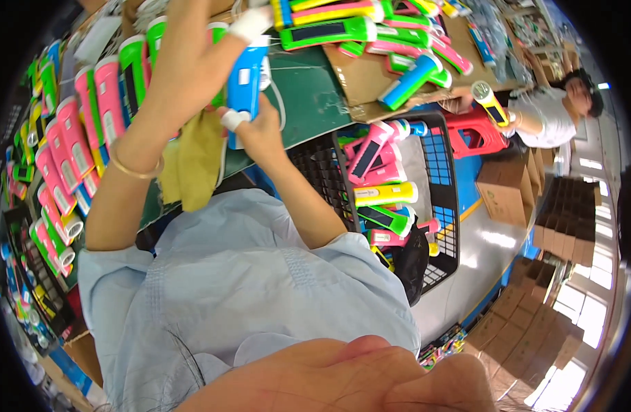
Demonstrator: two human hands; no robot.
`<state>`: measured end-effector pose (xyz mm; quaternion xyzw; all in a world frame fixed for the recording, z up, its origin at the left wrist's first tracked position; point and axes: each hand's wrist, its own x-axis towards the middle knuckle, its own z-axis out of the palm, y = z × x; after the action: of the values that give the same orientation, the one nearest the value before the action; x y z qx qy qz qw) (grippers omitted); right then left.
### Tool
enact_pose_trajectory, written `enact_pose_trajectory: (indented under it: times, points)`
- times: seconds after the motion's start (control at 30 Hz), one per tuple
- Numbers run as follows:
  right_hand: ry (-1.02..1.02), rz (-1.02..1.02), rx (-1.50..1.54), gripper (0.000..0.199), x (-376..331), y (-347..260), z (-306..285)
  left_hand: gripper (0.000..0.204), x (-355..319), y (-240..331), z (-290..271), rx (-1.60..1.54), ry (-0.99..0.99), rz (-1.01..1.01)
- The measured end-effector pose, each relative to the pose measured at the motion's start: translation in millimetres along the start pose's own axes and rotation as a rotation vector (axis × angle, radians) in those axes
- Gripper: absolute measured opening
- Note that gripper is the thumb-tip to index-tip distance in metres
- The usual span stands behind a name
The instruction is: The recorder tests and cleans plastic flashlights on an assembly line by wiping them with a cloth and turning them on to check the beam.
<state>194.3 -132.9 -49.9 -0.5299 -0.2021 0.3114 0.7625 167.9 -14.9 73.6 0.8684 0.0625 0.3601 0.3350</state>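
My right hand [260, 134], a white wrap on its thumb, closes around the lower part of a blue flashlight [245, 79], held upright over the green tabletop [308, 89]. My left hand [205, 62] reaches across at the upper edge, a bangle on its wrist. Its white-wrapped digit lies by the flashlight's top end; the other fingers run out of the picture, so their grip is hidden. A thin white cord [279, 103] loops beside the flashlight. Below my hands, an olive cloth [199, 161] hangs over the table's edge.
Pink and green flashlights [72, 141] stand in rows at left. More flashlights [404, 41] lie piled on cardboard at upper right. A black crate [439, 178] beside me holds several. At right, a person [538, 113] holds a yellow flashlight [490, 103] near a red stool [472, 134].
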Motion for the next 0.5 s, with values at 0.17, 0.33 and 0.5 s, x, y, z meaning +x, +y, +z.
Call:
enact_pose_trajectory:
  times: [0.17, 0.33, 0.5]
  points:
    - [-0.031, -0.403, -0.319, 0.045, -5.3, 16.1, -6.6, 0.046, 68.8, 79.4, 138.7, -0.186, -0.261, 0.317]
    - [-0.128, -0.593, -0.373, 0.051, 0.7, 11.3, -10.4, 0.088, 121.5, 100.4, 297.0, -0.196, -0.412, 0.224]
    - [-0.081, -0.451, -0.053, 0.045, -17.1, -4.4, -17.5, 0.100, 120.0, 149.2, 341.0, -0.391, -0.647, -0.058]
